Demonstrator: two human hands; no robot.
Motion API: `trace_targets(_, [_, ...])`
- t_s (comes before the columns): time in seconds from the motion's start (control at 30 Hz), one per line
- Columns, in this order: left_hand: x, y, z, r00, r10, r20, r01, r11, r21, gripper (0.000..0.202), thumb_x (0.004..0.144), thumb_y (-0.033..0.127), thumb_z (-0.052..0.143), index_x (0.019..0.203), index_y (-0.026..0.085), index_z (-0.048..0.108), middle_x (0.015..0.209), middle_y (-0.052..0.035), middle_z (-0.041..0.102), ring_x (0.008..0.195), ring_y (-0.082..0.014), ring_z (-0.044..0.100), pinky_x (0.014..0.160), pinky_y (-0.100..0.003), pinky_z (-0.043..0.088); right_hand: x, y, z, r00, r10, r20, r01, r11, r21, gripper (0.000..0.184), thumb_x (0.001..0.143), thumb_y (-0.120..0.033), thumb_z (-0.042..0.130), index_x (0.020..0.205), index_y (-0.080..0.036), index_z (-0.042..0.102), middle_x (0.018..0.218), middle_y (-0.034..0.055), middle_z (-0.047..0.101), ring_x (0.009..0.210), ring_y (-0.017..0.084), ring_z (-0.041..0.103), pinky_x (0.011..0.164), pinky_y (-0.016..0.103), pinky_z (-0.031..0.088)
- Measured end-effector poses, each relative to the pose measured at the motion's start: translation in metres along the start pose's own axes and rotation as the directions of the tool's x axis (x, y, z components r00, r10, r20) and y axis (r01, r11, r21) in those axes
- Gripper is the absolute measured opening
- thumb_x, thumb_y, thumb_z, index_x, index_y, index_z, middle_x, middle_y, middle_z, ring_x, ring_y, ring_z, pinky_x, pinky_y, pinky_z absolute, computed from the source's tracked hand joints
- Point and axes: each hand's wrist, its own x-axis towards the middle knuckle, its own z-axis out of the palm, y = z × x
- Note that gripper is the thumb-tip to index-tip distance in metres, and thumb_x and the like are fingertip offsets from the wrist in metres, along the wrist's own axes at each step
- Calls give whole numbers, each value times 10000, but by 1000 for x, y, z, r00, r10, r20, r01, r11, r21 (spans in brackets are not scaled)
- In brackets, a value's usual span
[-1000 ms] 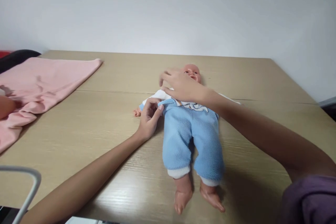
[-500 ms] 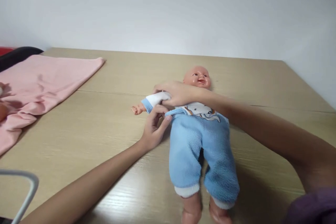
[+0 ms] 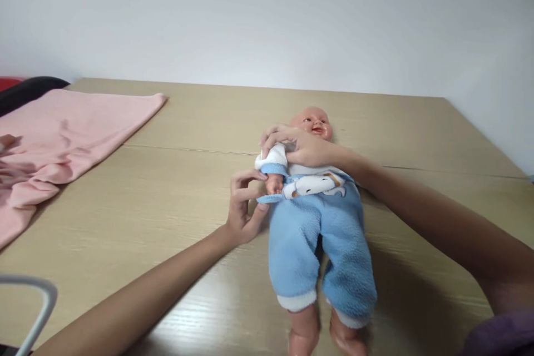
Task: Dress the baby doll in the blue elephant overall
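Observation:
A bald baby doll (image 3: 319, 117) lies on its back on the table, its feet toward me. It wears blue fleece overalls (image 3: 292, 250) with white cuffs and an animal picture on the bib. My right hand (image 3: 300, 144) reaches across the doll's chest, its fingers closed round the white sleeve (image 3: 276, 156). The doll's bent arm points down, its small hand at the bib's edge. With thumb and fingers, my left hand (image 3: 246, 206) holds out the blue edge of the overalls (image 3: 270, 198) beside that small hand.
The wooden table (image 3: 187, 122) meets a white wall at the back. On the left lies a crumpled pink cloth (image 3: 92, 122), with a black rim (image 3: 37, 89) and a red thing behind it. A grey curved bar (image 3: 45, 295) juts in at the lower left.
The doll's arm was stretched out to the left and is now bent down toward the overalls' opening. My right hand moved with the sleeve. My left hand keeps the overalls' edge, now pulled wider.

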Motion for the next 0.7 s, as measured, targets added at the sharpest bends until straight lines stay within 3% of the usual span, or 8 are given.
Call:
trace_targets(0.13, [1,-3,4,994,-85,-70,81,995,-59,83,1175,357,576,1250,340,608,1129,-55,638,1047,-246,655,946,-445,563,-7,-4,5,999,-39,-5,38,997,-72,403,898,-133,657,1242,-268,819,1386,82,737,1386,277,662,1268,499,473])
trace_targets(0.2, [2,-3,5,987,-118,-110,113,992,-50,79,1176,355,589,1237,317,621,1149,-60,620,1064,-234,637,958,-422,550,-14,-9,4,1000,-8,-25,7,1000,-28,359,967,-198,661,1298,-263,786,1402,91,741,1395,287,658,1264,509,475])
trace_targets(0.27, [4,-3,5,983,-140,-120,133,989,-60,78,1172,352,613,1229,305,641,1198,-66,616,1139,-230,632,1033,-424,530,-22,-16,0,997,61,-46,-60,997,41,246,1058,-303,636,1254,-247,774,1369,102,748,1365,297,667,1225,510,501])
trace_targets(0.33, [5,-2,6,972,-206,-115,194,975,-111,82,1178,374,625,1219,307,651,1205,-57,640,1165,-219,639,1062,-410,518,-32,-26,-5,993,117,-33,-114,991,66,259,1132,-408,584,1112,-229,770,1282,104,751,1308,299,678,1182,495,516])
trace_targets(0.47, [8,-1,8,873,-461,-158,430,881,-195,252,1148,541,689,1149,291,655,1043,-11,674,955,-175,636,905,-336,528,-46,-46,-8,988,147,55,-141,986,-92,386,1141,-525,614,947,-223,756,1186,92,729,1155,274,689,1091,439,512])
trace_targets(0.57, [13,0,9,818,-553,-157,512,825,-241,371,1101,627,733,1065,272,630,912,18,646,853,-161,610,822,-313,515,-49,-52,0,985,174,12,-167,963,-210,349,1094,-528,691,920,-229,730,1090,70,719,1017,257,662,979,418,500])
trace_targets(0.7, [19,-2,8,786,-608,-110,554,773,-310,447,1059,688,762,1047,271,602,788,48,614,772,-158,590,786,-310,502,-51,-44,11,946,311,-86,-316,947,-53,392,1048,-598,730,926,-243,618,864,-11,596,811,203,546,766,354,427])
